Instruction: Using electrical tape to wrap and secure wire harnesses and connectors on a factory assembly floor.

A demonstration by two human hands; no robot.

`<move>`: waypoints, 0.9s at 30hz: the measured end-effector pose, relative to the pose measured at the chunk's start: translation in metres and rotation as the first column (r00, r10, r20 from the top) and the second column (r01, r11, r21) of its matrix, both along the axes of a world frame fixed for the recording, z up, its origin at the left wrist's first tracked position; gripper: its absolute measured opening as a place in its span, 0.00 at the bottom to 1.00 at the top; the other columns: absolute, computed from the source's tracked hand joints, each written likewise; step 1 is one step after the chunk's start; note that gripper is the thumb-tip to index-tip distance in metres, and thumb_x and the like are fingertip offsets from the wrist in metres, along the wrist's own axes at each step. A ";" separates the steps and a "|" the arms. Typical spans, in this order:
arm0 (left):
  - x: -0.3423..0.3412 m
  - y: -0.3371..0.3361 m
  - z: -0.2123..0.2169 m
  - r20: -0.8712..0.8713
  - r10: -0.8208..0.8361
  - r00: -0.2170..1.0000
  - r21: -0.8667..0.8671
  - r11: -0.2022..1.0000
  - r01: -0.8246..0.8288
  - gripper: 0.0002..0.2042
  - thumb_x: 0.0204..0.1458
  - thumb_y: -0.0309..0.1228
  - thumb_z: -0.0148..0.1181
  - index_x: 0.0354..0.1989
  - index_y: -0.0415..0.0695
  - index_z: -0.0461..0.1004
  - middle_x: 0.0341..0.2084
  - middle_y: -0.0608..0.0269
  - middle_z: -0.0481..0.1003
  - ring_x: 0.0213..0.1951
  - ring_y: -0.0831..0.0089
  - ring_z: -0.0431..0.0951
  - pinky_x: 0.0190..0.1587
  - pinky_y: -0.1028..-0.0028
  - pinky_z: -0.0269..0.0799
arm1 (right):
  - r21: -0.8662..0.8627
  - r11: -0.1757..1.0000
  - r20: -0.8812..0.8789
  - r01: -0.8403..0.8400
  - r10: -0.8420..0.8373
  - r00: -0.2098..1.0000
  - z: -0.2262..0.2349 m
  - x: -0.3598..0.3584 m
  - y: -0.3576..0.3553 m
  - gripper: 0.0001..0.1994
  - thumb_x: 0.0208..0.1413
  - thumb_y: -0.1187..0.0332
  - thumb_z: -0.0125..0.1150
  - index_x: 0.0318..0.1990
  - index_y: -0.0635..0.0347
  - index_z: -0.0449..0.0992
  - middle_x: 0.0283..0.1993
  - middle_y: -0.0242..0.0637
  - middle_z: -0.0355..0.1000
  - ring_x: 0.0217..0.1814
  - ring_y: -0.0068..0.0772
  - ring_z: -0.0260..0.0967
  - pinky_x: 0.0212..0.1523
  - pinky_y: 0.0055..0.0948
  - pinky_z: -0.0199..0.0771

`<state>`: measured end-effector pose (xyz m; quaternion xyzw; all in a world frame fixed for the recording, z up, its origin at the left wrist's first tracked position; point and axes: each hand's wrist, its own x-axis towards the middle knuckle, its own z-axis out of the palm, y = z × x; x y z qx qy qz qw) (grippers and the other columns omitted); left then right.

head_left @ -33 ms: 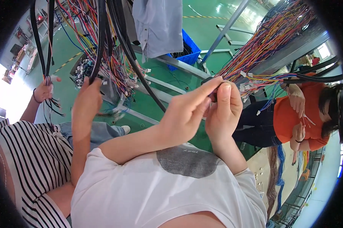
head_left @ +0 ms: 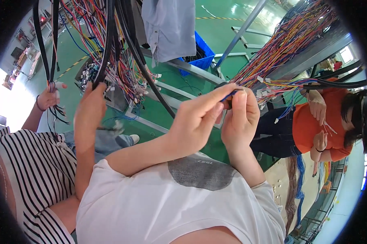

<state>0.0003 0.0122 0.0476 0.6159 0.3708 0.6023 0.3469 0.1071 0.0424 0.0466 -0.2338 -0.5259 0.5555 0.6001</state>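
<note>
Both my hands are raised together in front of my chest, their fingertips almost meeting. Between them shows a short piece of blue and dark wire (head_left: 231,95), mostly covered by my fingers. My left hand (head_left: 194,124) pinches it between thumb and fingers from the left. My right hand (head_left: 239,120) closes on its other end, thumb upward. A black rounded end (head_left: 221,85) pokes out just beyond my left fingertips; what it belongs to is hidden. Past my right hand lie the white connectors (head_left: 264,94) of a coloured wire bundle (head_left: 283,49).
At left, a person in a striped top (head_left: 37,171) grips black cable sleeves (head_left: 109,36) beside hanging wires. At right, a person in orange (head_left: 333,122) handles thin wires. Metal rails (head_left: 199,73), a blue crate (head_left: 205,51) and a hanging grey shirt (head_left: 169,28) stand ahead.
Blue wire has come into sight between my fingertips, and my left hand has shifted slightly left. The neighbour's nearer hand at left has moved a little left.
</note>
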 end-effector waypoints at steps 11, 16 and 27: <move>-0.010 0.003 0.008 0.407 -0.040 0.913 -0.333 0.924 0.189 0.12 0.51 0.28 0.49 0.44 0.42 0.69 0.17 0.77 0.61 0.16 0.90 0.52 0.16 0.86 0.43 | 0.268 0.960 0.347 0.079 -0.172 0.922 0.011 0.025 -0.018 0.07 0.50 0.78 0.46 0.34 0.67 0.71 0.24 0.32 0.65 0.23 0.20 0.56 0.29 0.18 0.55; -0.006 0.001 0.007 0.375 -0.104 0.921 -0.339 0.909 0.241 0.12 0.52 0.28 0.48 0.45 0.42 0.68 0.18 0.76 0.62 0.16 0.90 0.53 0.17 0.87 0.44 | 0.401 0.910 0.455 0.104 -0.296 0.840 0.012 0.022 -0.016 0.11 0.45 0.81 0.50 0.39 0.68 0.70 0.27 0.35 0.68 0.24 0.24 0.58 0.30 0.22 0.56; -0.005 0.000 0.009 0.464 -0.126 0.877 -0.369 0.872 0.321 0.13 0.50 0.21 0.46 0.43 0.42 0.70 0.25 0.72 0.64 0.24 0.87 0.61 0.25 0.86 0.54 | 0.434 0.892 0.412 0.127 -0.321 0.853 0.003 0.022 -0.014 0.31 0.48 0.80 0.49 0.58 0.73 0.42 0.17 0.28 0.58 0.20 0.15 0.51 0.24 0.13 0.53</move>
